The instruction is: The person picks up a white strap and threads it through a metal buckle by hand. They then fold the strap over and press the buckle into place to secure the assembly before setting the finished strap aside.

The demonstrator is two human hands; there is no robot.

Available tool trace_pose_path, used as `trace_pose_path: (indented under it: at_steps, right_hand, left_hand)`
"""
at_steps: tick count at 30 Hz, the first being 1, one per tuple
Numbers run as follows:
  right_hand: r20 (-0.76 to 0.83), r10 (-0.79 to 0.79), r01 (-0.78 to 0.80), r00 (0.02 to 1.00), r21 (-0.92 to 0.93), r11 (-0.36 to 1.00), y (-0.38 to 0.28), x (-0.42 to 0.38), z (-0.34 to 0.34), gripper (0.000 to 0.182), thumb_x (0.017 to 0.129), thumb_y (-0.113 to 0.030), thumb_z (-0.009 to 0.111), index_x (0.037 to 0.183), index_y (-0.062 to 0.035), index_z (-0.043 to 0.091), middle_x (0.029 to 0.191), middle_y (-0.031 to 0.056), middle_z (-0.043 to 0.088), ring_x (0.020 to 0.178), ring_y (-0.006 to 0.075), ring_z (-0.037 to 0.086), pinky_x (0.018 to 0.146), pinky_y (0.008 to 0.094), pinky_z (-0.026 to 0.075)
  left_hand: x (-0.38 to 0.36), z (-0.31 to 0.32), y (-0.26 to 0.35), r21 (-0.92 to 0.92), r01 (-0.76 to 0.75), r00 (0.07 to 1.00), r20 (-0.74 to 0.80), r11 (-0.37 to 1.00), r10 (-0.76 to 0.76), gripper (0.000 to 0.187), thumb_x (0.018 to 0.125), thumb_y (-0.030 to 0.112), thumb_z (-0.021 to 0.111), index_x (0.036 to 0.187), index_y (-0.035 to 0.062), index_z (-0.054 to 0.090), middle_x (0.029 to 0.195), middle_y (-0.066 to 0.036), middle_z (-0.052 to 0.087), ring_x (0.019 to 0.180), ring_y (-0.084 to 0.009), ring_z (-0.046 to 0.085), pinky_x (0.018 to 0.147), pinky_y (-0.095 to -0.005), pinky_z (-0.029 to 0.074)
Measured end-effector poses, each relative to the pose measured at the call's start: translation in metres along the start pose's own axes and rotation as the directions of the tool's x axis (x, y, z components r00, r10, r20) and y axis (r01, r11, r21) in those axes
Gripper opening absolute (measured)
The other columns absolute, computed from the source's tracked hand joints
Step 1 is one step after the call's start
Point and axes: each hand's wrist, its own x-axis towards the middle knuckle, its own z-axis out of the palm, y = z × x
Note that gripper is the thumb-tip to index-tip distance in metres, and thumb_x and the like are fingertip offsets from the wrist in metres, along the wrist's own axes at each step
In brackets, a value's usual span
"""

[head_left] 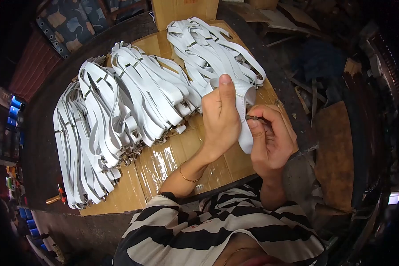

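My left hand is closed around a white elastic strap, its thumb pointing up. The strap loops over beside the thumb and hangs down between both hands. At the strap's right edge, my right hand pinches a small dark metal piece between thumb and fingers; its exact kind is too small to tell. Behind my hands lies a bundle of white straps with metal fittings. Further bundled straps lie to the left, with metal clips clustered at their near ends.
Flattened cardboard with shiny tape covers part of the dark table. A cardboard box stands at the back. An orange-handled tool lies at the left table edge. To the right are a brown board and wood scraps.
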Motion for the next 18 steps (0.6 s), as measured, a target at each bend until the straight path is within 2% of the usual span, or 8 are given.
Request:
trace_pose_path:
  at_steps: [3,6,8,10,11,14,16,18]
  right_hand:
    - [-0.083,0.0,-0.002,0.997,-0.021,1.0,-0.001,0.003,0.005,0.013,0.082,0.01,0.058,0.094,0.0063,0.059,0.084,0.0123,0.062,0.072,0.0195,0.063,0.064,0.0268,0.052]
    - [-0.101,0.015,-0.015,0.995,-0.002,1.0,-0.001,0.009,0.005,0.013,0.082,0.009,0.059,0.095,0.0064,0.059,0.083,0.0129,0.062,0.072,0.0202,0.063,0.064,0.0275,0.052]
    - [-0.098,0.031,-0.033,0.995,-0.018,0.999,0.001,0.01,0.006,0.013,0.084,0.008,0.059,0.097,0.0064,0.059,0.082,0.0111,0.062,0.072,0.0164,0.062,0.064,0.0256,0.051]
    - [-0.151,0.158,-0.125,0.976,0.207,0.97,0.007,0.007,0.009,0.012,0.086,0.007,0.059,0.098,0.0066,0.059,0.084,0.0093,0.062,0.075,0.0122,0.06,0.065,0.023,0.049]
    - [-0.152,0.155,-0.122,0.976,0.209,0.97,0.007,0.007,0.008,0.012,0.086,0.007,0.059,0.098,0.0066,0.059,0.084,0.0093,0.062,0.075,0.0122,0.06,0.065,0.023,0.049]
    - [-0.083,0.158,-0.125,0.984,0.307,0.943,0.004,0.001,0.002,0.011,0.087,0.006,0.058,0.098,0.0073,0.058,0.088,0.0083,0.061,0.078,0.0095,0.057,0.065,0.0208,0.047]
    - [0.023,0.124,-0.126,0.992,0.218,0.968,-0.001,0.0,-0.003,0.011,0.086,0.008,0.058,0.097,0.0081,0.058,0.09,0.0095,0.061,0.079,0.0106,0.058,0.066,0.0209,0.048]
    - [0.003,0.11,-0.109,0.994,0.191,0.976,-0.004,-0.001,0.0,0.011,0.085,0.009,0.057,0.096,0.0081,0.058,0.089,0.0097,0.061,0.079,0.0112,0.059,0.066,0.0211,0.049]
  left_hand:
    - [-0.003,0.004,0.001,-0.058,0.041,0.999,0.0,0.997,-0.041,0.059,0.104,0.034,0.032,0.06,-0.0015,0.05,0.048,-0.004,0.043,0.048,-0.0086,0.037,0.044,-0.031,0.032]
    - [-0.007,0.005,-0.002,0.048,-0.039,0.999,0.014,0.998,0.038,0.059,0.104,0.035,0.031,0.061,-0.001,0.052,0.05,-0.003,0.047,0.05,-0.0083,0.039,0.045,-0.0305,0.032]
    - [-0.008,0.004,-0.004,-0.004,0.002,0.999,0.05,1.0,-0.002,0.056,0.104,0.039,0.032,0.068,0.0021,0.056,0.06,0.002,0.051,0.055,-0.0055,0.039,0.049,-0.0233,0.032]
    - [-0.009,0.004,0.0,-0.037,0.027,0.998,0.064,0.999,-0.024,0.057,0.104,0.039,0.032,0.068,0.0019,0.056,0.061,0.002,0.052,0.055,-0.0057,0.039,0.049,-0.0231,0.032]
    - [-0.008,0.003,0.002,-0.068,0.05,0.996,0.073,0.996,-0.045,0.057,0.104,0.039,0.031,0.069,0.0018,0.056,0.061,0.002,0.052,0.055,-0.0058,0.04,0.049,-0.0229,0.032]
    - [-0.003,0.001,-0.004,-0.064,0.009,0.999,0.046,0.998,-0.006,0.057,0.104,0.039,0.031,0.069,0.0018,0.057,0.061,0.002,0.052,0.055,-0.0056,0.04,0.05,-0.0226,0.032]
    - [-0.002,0.002,0.001,-0.088,0.026,0.999,0.03,0.996,-0.024,0.058,0.104,0.037,0.03,0.065,0.0008,0.053,0.056,0.0,0.049,0.053,-0.0064,0.04,0.048,-0.0259,0.032]
    - [-0.003,0.003,0.001,-0.111,0.042,0.999,0.019,0.993,-0.04,0.059,0.104,0.035,0.03,0.062,-0.0003,0.049,0.051,-0.002,0.045,0.051,-0.0072,0.039,0.046,-0.0291,0.032]
